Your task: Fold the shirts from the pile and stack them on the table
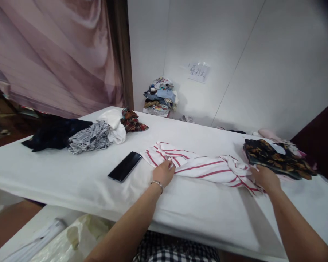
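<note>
A white shirt with red stripes [205, 168] lies bunched lengthwise across the white-covered table. My left hand [164, 172], with a bracelet at its wrist, pinches the near edge of the shirt toward its left end. At the right end, my right hand [265, 179] is closed on the bunched cloth; some of its fingers are hidden by the fabric. A black smartphone [125, 166] rests just left of the shirt, its screen dark.
Crumpled garments, among them a grey patterned one [89, 137] and a plaid one [132, 122], lie at the left. A folded dark floral stack [276, 157] sits at the right. Behind the table stands a clothes pile [160, 95]. A plastic bag [76, 236] is below the near edge.
</note>
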### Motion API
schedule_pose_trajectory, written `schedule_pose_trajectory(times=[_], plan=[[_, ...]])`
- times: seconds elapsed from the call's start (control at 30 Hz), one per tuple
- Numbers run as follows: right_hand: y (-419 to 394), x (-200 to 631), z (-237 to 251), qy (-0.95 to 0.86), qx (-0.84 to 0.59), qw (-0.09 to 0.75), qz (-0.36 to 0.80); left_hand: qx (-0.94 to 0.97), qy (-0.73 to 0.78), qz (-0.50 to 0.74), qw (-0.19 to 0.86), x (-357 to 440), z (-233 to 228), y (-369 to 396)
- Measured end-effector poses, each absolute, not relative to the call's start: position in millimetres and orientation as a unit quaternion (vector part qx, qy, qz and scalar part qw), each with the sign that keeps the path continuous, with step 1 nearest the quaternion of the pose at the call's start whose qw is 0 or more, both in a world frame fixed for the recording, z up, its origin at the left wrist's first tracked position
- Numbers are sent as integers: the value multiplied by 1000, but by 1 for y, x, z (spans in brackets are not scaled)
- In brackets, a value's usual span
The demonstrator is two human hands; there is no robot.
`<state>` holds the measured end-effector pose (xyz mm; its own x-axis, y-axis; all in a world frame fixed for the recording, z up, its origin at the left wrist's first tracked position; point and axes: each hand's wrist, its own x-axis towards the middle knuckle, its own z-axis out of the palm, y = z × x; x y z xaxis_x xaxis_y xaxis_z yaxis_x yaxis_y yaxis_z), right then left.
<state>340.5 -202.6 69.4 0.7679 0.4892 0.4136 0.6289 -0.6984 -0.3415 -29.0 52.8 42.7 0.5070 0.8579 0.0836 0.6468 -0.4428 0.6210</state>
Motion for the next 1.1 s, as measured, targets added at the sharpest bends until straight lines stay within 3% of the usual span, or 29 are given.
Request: schedule_pose_trajectory(times=[0.1, 0.17, 0.23, 0.5, 0.63, 0.77, 0.9, 1.0, 1.1], plan=[[-155, 295, 78, -392, -848, 320, -157, 829, 462, 174, 263, -28, 46, 52], [-114, 253, 79, -470, -788, 393, -52, 831, 461, 173, 260, -28, 47, 53], [-75, 213, 77, -536, -746, 394, 34, 833, 460, 176, 252, -29, 48, 54], [12, 153, 76, -669, -727, 109, 109, 845, 440, 184, 241, -30, 41, 49], [38, 165, 82, -629, -765, 71, 121, 848, 442, 163, 244, -27, 38, 50], [69, 202, 110, -570, -804, 137, 96, 861, 427, 136, 242, -27, 40, 50], [91, 245, 136, -482, -830, 277, 48, 860, 422, 152, 242, -28, 43, 49], [90, 249, 127, -451, -816, 359, 46, 857, 417, 185, 239, -29, 44, 49], [67, 229, 99, -473, -792, 380, 71, 855, 400, 236, 230, -29, 42, 50]])
